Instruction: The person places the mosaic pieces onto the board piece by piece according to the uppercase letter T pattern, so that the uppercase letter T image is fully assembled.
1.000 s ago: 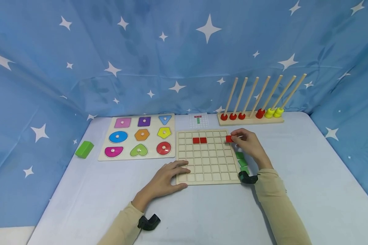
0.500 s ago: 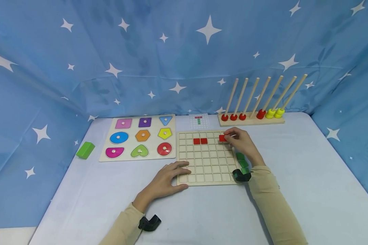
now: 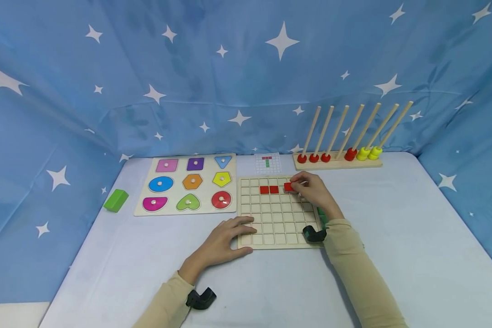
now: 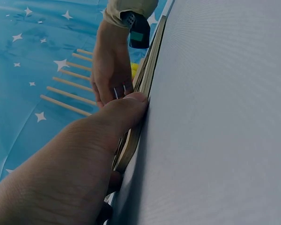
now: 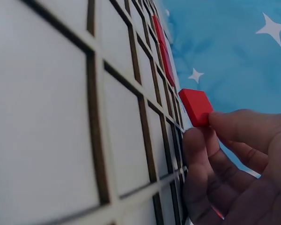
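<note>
Head view, monitored from my remote post: a person's left hand lies nearest, fingers relaxed across the left edge of a wooden grid board, while my left wrist view shows its thumb against the board's side. Green tiles sit along the board's right side, partly hidden by the right arm. Farther up, the right hand pinches 1 red tile between thumb and fingers over the grid's upper part; I cannot tell whether it touches the surface. To its left, just apart from it, 2 red tiles occupy neighboring cells. Left of the grid I see a green block and a puzzle board with 9 colored shapes. Beyond lie a printed card and a 7-rod bead stand, before a blue, star-patterned curtain.
</note>
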`<state>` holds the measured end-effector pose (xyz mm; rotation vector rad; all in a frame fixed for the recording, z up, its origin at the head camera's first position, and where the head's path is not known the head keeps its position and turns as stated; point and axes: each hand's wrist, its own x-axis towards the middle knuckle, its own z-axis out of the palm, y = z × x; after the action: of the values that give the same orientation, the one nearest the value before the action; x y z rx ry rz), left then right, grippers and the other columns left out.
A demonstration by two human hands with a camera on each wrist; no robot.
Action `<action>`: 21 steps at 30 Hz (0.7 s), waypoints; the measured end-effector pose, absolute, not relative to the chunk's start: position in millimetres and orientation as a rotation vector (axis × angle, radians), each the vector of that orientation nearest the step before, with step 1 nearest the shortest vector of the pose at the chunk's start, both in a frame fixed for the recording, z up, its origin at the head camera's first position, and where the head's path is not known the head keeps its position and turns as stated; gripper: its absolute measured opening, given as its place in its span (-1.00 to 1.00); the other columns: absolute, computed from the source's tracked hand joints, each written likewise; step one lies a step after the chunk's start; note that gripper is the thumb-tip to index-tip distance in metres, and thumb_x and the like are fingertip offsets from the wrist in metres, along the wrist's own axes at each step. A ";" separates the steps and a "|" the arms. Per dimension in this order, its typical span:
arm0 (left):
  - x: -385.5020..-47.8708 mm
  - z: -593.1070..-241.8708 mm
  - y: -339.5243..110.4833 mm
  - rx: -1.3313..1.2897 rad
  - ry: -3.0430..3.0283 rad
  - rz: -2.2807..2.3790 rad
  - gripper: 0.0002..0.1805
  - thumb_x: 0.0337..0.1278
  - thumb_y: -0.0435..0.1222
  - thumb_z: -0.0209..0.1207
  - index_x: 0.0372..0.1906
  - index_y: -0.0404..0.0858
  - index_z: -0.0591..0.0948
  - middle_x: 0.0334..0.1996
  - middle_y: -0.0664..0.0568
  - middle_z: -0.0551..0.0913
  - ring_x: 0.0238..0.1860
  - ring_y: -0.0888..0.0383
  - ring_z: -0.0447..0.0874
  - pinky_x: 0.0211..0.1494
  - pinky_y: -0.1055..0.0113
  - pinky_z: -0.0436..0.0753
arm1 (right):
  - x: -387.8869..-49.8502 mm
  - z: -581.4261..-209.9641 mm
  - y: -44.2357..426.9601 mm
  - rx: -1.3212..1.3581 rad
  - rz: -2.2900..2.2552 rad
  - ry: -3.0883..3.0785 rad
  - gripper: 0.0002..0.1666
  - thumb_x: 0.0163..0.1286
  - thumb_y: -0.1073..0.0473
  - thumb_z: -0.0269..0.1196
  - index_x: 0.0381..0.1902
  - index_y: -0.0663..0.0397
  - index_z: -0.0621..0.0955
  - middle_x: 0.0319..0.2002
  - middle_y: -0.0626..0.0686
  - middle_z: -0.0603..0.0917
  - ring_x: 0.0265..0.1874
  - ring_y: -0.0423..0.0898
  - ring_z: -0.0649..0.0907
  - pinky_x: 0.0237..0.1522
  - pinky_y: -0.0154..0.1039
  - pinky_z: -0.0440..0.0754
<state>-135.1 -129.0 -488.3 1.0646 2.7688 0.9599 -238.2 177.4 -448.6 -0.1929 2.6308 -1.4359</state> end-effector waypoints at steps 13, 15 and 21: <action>-135.1 -487.6 -129.0 1.073 2.778 0.934 -0.50 0.01 0.06 0.29 0.13 0.17 0.54 0.32 0.28 0.35 0.33 0.25 0.31 0.24 0.11 0.42 | -241.4 -448.1 163.2 -0.189 -1.273 2.728 -0.79 0.39 0.17 0.14 -0.11 0.17 0.57 -0.20 0.20 0.66 -0.41 -0.03 0.62 -0.39 -0.26 0.54; -135.0 -487.4 -129.0 1.069 2.779 0.941 -0.50 0.00 0.05 0.30 0.12 0.16 0.55 0.32 0.27 0.36 0.31 0.23 0.32 0.23 0.10 0.42 | -241.6 -447.9 162.4 -0.194 -1.266 2.724 -0.79 0.39 0.17 0.13 -0.11 0.17 0.57 -0.21 0.20 0.65 -0.43 -0.04 0.62 -0.41 -0.27 0.54; -134.4 -488.3 -128.9 1.062 2.785 0.942 -0.50 0.01 0.05 0.29 0.13 0.17 0.54 0.32 0.26 0.36 0.31 0.23 0.32 0.23 0.10 0.42 | -242.9 -447.8 160.7 -0.214 -1.217 2.728 -0.77 0.39 0.15 0.13 -0.11 0.17 0.58 -0.25 0.17 0.65 -0.50 -0.08 0.60 -0.42 -0.26 0.52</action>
<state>-134.4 -128.9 -488.3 1.0622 2.7850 0.9422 -242.9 160.7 -447.8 -0.2138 2.7281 -1.2173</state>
